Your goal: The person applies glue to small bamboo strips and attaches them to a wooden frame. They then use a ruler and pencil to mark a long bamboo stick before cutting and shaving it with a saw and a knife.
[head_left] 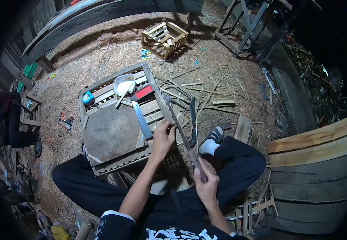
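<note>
My right hand (206, 182) is wrapped round the handle of a long dark blade (187, 150), which slants up and left between my legs. My left hand (164, 138) is closed beside the blade near the slatted frame's right edge; what its fingers hold, if anything, is too small to tell. The slatted wooden frame (147, 74) carries a flat board (111, 130), a metal ruler (141, 120), a white tub (124, 85) with a stick across it, a red box (144, 92) and a blue tape measure (88, 98).
A slatted wooden crate (165, 40) stands ahead on the shavings. A curved dark blade (192, 120) and thin strips lie right of the frame. Wooden planks (313, 176) are at the right. Another person's dark-clothed leg (19, 134) shows at the left.
</note>
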`<state>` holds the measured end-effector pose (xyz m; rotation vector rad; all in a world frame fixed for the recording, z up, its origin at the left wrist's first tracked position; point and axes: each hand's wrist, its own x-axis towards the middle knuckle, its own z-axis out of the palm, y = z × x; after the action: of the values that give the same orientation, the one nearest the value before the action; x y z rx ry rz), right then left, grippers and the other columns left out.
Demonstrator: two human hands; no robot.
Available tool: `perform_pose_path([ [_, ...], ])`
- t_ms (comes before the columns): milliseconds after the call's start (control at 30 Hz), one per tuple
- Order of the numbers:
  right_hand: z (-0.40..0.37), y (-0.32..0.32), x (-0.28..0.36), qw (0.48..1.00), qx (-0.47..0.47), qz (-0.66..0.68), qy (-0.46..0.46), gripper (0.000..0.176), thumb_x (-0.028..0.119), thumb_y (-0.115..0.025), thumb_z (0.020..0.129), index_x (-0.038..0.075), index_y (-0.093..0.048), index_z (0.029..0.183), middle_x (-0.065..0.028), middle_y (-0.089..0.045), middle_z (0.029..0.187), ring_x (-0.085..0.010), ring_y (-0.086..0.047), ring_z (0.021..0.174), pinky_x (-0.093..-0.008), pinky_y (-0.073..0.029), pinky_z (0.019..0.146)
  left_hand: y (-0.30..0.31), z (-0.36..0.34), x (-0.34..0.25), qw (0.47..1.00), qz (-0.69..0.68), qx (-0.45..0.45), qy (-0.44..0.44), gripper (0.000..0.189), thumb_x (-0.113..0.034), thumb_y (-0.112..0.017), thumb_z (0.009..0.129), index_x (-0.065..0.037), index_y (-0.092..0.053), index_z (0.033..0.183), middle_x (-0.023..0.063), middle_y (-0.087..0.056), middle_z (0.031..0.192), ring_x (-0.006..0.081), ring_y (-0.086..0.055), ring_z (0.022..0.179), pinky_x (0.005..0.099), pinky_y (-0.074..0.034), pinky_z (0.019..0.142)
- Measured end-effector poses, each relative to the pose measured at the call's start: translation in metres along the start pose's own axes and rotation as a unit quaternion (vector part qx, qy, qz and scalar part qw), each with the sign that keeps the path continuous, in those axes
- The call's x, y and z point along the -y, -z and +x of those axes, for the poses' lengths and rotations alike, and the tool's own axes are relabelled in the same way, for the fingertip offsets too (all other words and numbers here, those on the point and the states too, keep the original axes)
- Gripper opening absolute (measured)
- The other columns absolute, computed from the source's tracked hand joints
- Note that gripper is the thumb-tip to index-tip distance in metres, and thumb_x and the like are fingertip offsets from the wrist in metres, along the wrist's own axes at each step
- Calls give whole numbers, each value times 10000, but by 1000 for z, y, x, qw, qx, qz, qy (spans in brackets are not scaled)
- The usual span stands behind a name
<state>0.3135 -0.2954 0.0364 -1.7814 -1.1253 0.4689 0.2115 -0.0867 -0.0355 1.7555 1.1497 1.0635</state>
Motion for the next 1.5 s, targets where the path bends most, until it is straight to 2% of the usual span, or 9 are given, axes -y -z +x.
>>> perform_pose_path([
  [200,34,-29,-1,999,10,15,-30,413,173,-701,1000,-63,-677,1338,-303,-753,1009,-292,-793,828,-389,-585,728,-1,-3,5,1000,1,1,-21,137,-3,-696,934,71,-683,1048,217,-680,1046,393,-705,858,407,-562,755],
  [767,22,-20,1,1000,-9,-9,4,420,157,-699,995,-73,-673,1345,-317,-750,1060,-293,-797,952,-401,-595,778,-3,-2,7,1000,-2,4,-14,148,1,-710,924,61,-689,1058,200,-674,988,337,-691,779,391,-556,714],
  [867,40,-23,11,994,50,23,-96,371,80,-665,1001,-67,-677,1341,-231,-783,1135,-228,-769,1063,-345,-580,903,-1,0,8,1000,-3,0,-23,149,2,-711,921,66,-685,1053,197,-669,980,338,-691,784,396,-555,721],
  [967,-7,2,-21,999,-17,16,40,395,158,-703,997,-59,-689,1327,-289,-754,940,-206,-780,816,-368,-572,698,0,-1,3,1000,14,7,-4,139,-7,-709,929,59,-687,1049,203,-674,997,347,-698,802,399,-560,729],
  [1200,36,-25,-1,1000,9,-18,-2,367,154,-699,1004,-62,-698,1301,-286,-738,910,-174,-738,713,-362,-556,656,-1,-2,13,999,-4,-3,-34,132,-31,-716,929,53,-682,1024,205,-661,963,394,-684,831,422,-547,731],
  [1267,3,-7,-9,999,-20,0,30,382,172,-702,1004,-57,-697,1310,-282,-730,880,-172,-735,708,-367,-551,648,1,1,6,1000,-6,-6,-25,143,-35,-719,926,52,-682,1034,204,-661,972,396,-684,847,422,-548,737],
  [1300,-4,-1,0,999,6,26,-43,391,145,-685,1004,-78,-679,1325,-262,-773,1085,-269,-784,969,-384,-584,839,0,2,6,1000,8,-4,-29,139,-32,-717,927,55,-682,1030,205,-659,973,391,-685,841,422,-547,736],
  [1433,38,-17,24,989,49,-17,-136,370,134,-688,999,-66,-693,1310,-241,-775,1082,-290,-783,974,-379,-579,865,-2,-3,9,1000,-8,1,-21,119,-13,-714,930,67,-674,1009,207,-645,954,358,-679,798,410,-544,725],
  [1500,34,-21,3,998,24,-9,-55,378,152,-691,1000,-56,-694,1316,-266,-745,966,-280,-761,822,-385,-561,752,-2,0,10,1000,-11,4,-21,119,-12,-715,929,67,-673,1007,208,-645,951,358,-679,798,407,-543,724],
])
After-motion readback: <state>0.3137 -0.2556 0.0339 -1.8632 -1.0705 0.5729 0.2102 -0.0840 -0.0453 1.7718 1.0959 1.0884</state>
